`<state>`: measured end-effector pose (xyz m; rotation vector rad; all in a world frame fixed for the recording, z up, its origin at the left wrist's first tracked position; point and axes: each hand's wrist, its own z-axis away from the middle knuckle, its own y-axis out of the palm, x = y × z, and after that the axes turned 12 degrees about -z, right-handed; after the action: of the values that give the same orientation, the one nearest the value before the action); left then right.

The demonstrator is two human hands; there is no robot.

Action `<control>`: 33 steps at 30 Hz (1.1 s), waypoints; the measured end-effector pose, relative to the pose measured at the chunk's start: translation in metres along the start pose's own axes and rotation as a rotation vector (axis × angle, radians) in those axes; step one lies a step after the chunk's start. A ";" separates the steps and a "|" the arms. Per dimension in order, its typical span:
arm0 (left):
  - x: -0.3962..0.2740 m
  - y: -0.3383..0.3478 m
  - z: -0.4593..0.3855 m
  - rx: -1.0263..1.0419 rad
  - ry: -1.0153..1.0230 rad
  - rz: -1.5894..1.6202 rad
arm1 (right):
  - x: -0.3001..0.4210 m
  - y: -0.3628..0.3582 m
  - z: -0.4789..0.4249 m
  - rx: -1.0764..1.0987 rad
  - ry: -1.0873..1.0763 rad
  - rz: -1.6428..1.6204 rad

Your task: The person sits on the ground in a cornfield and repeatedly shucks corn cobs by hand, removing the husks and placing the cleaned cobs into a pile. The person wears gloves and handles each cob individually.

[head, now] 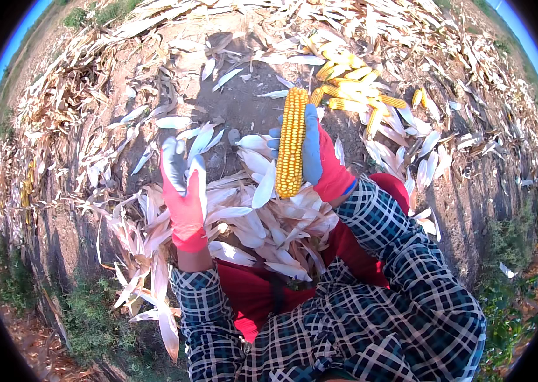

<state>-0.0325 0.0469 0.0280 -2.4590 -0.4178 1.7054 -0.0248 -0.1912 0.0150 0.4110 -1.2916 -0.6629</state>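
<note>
A husked ear of yellow corn (291,143) stands nearly upright in the picture, with my right hand (319,157) closed around it from the right. My left hand (183,186) is raised to the left, its thumb and fingers apart and nothing between them. Both hands wear red gloves with grey coating. Dry corn husks (254,215) lie heaped between my hands, in front of my red trousers (254,291). Some husk leaves lie behind my left hand.
A pile of husked corn ears (350,90) lies on the soil beyond my right hand. Dry stalks and husks (68,95) are strewn to the left and at the far side. Further ears (28,184) lie at the far left. Green weeds (92,315) grow at the lower left.
</note>
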 end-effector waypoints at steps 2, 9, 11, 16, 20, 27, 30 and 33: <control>-0.003 0.048 0.021 0.245 -0.183 0.196 | -0.008 0.008 -0.001 -0.001 -0.050 -0.081; -0.012 0.094 0.035 0.570 -0.745 1.023 | 0.005 0.007 -0.007 0.051 -0.115 -0.381; -0.021 0.099 0.038 0.572 -0.718 0.985 | 0.013 -0.001 -0.013 0.064 -0.152 -0.391; -0.008 0.080 0.045 0.640 -0.717 0.586 | -0.003 0.025 -0.013 0.059 -0.074 -0.338; 0.001 0.070 0.046 0.635 -0.468 0.095 | -0.011 0.021 -0.005 0.131 -0.152 -0.167; 0.005 0.072 0.065 0.686 0.266 -0.604 | 0.006 0.018 0.006 0.203 0.212 0.005; 0.005 0.080 0.069 0.697 0.363 -0.679 | 0.007 0.014 0.012 0.269 0.345 0.039; 0.025 0.061 0.040 0.557 0.240 -0.879 | 0.013 0.019 0.009 0.156 0.163 0.002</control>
<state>-0.0520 -0.0060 -0.0238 -1.6548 -0.7263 0.9678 -0.0280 -0.1848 0.0383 0.5798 -1.1914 -0.5174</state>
